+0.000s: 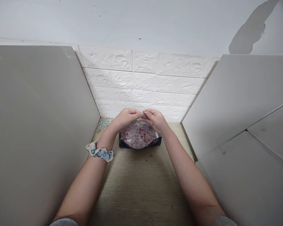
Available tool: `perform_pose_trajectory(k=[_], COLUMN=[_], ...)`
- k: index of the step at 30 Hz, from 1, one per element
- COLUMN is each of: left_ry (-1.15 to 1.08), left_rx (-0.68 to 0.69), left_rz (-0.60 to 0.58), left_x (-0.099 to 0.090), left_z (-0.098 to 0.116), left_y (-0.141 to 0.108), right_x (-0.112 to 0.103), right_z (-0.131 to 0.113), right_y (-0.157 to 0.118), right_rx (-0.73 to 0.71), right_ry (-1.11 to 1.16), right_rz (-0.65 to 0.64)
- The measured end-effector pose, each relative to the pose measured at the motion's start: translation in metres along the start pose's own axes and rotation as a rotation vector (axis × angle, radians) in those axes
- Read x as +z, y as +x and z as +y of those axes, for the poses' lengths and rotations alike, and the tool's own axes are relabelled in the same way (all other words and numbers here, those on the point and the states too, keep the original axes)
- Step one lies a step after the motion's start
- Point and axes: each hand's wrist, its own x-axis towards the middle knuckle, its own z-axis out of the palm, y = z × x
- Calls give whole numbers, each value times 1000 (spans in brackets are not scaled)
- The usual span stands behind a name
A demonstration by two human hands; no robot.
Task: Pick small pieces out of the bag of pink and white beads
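A bowl (139, 138) filled with small mixed beads, pink, red, white and clear, is set on a pale wooden table (141, 182), close to the back wall. The bowl is rested on a dark blue box (158, 142), whose corners are seen at the left and right beneath the rim.

Both hands are held together just above the far edge of the bowl. The left hand (124, 118) is curled, with the fingers bent inward and the fingertips drawn toward the right hand. The right hand (155, 119) is likewise curled, its thumb and forefinger brought into a pinch at the point where the two hands meet. Something very small appears to be gripped between the fingertips there, but it is too tiny for its kind to be made out, and whether one hand or both have hold of it cannot be told.

A blue and cream scrunchie (100, 152) is worn on the left wrist. A small heap of pale beads (104, 123) is seen on the table to the left of the bowl, near the corner. The table is closed in by plain grey panels (37, 125) on both sides, and a white brick-patterned wall (141, 81) is seen behind it.
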Motion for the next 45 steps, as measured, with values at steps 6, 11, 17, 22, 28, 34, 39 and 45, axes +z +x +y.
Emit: perform_pose_trajectory(k=[6, 11, 17, 22, 28, 34, 39, 45], left_ry=[3, 9, -17, -1, 30, 46, 32, 29], left_rx=[-11, -18, -20, -29, -18, -27, -26, -23], left_rz=[32, 66, 54, 61, 73, 77, 76, 78], left_x=[2, 3, 4, 4, 4, 3, 4, 4], left_z=[3, 2, 4, 5, 3, 1, 1, 1], left_y=[-1, 0, -1, -2, 0, 1, 2, 1], right_x=[3, 3, 4, 5, 5, 3, 5, 6], right_z=[2, 2, 4, 4, 4, 3, 4, 5], right_y=[0, -1, -2, -2, -1, -1, -2, -2], right_rx=[5, 6, 13, 19, 23, 20, 30, 29], right_ry=[33, 28, 35, 42, 32, 20, 8, 15], right_rz=[-16, -20, -42, -54, -33, -37, -40, -47])
